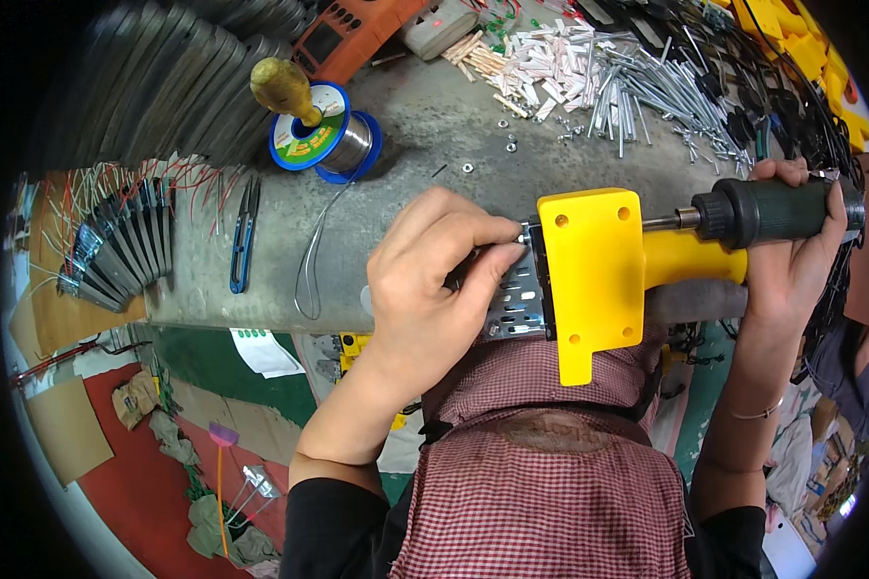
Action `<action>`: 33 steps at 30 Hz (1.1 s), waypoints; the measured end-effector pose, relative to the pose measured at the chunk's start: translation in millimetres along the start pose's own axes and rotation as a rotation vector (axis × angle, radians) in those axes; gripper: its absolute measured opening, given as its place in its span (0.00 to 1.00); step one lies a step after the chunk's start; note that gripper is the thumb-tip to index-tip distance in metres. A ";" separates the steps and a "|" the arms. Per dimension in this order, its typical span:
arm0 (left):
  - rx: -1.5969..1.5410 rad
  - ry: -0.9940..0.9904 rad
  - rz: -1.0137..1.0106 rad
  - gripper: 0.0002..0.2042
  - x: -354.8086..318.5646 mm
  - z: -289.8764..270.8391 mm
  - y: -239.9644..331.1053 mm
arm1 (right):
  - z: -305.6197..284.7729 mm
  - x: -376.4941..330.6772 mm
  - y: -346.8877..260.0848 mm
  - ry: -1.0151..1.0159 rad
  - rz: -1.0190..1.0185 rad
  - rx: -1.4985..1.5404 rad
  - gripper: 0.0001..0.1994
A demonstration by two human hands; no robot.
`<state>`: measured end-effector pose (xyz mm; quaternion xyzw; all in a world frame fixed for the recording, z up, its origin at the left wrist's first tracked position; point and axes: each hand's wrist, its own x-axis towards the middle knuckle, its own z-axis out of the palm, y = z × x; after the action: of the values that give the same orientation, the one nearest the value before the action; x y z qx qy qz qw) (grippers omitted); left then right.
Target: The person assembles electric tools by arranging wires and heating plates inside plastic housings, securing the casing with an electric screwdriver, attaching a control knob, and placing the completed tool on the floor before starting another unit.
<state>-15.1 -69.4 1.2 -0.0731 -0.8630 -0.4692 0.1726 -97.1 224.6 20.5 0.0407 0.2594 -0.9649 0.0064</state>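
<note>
My right hand (792,241) is wrapped round a dark green and black electric screwdriver (768,212). Its metal shaft reaches left to the upper part of a yellow plastic housing (594,280), which has a yellow handle (690,261) on its right side. Against the housing's left face sits a slotted metal plate (517,299). My left hand (439,275) is closed, thumb and index finger pinched at the plate's upper edge; a tiny shiny bit shows at the fingertips, too small to name. The housing stands at the bench's front edge, above my checked apron.
A blue solder wire spool (348,145) with a wooden-handled tool on top stands behind my left hand. Blue snips (245,236) lie farther left. Long screws (637,92), loose nuts (468,168) and pale sleeves (550,63) cover the back. Stacked dark parts (164,87) fill the far left.
</note>
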 end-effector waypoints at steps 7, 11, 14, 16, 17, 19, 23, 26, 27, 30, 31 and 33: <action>0.006 0.020 0.084 0.09 0.8 1.8 -4.6 | -1.4 3.2 -3.2 -0.027 0.010 -0.029 0.16; 0.105 0.041 0.185 0.10 5.2 4.6 -2.2 | 1.4 0.7 -4.5 -0.027 -0.026 0.003 0.16; 0.081 0.039 0.170 0.10 7.7 7.0 1.1 | 8.7 -5.9 -2.0 -0.035 -0.085 0.025 0.16; 0.103 0.026 0.120 0.10 3.7 4.5 1.4 | 15.2 -10.0 9.5 0.034 -0.094 0.033 0.16; 0.111 0.034 0.109 0.10 1.8 3.7 2.7 | 18.9 -10.1 13.6 0.049 -0.132 -0.108 0.16; 0.126 0.038 0.082 0.09 -1.4 4.2 3.9 | 15.1 -3.3 14.7 0.109 -0.134 -0.182 0.17; 0.126 -0.071 0.093 0.20 -10.6 -11.6 0.8 | 26.2 -3.7 -30.6 0.145 -0.127 -0.204 0.16; 0.166 -0.211 0.089 0.41 -32.2 -26.0 1.5 | 14.5 0.2 -92.9 0.240 -0.341 -0.600 0.19; 0.325 -0.227 0.128 0.41 -37.2 -26.0 2.7 | 6.0 3.9 -107.2 0.227 -0.390 -0.830 0.21; 0.404 -0.213 0.209 0.40 -40.3 -21.6 -4.7 | -66.4 14.0 -139.4 0.343 -0.584 -1.464 0.28; 0.397 -0.203 0.244 0.39 -40.0 -21.1 -6.0 | -85.7 11.8 -146.1 0.297 -0.640 -1.912 0.29; 0.427 -0.160 0.328 0.35 -41.2 -20.5 -7.4 | -82.1 2.0 -130.6 0.452 -0.825 -2.358 0.22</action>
<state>25.8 -89.2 -9.4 -0.2107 -0.9299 -0.2351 0.1888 -97.3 378.8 14.8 0.0900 0.9465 -0.0516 -0.3055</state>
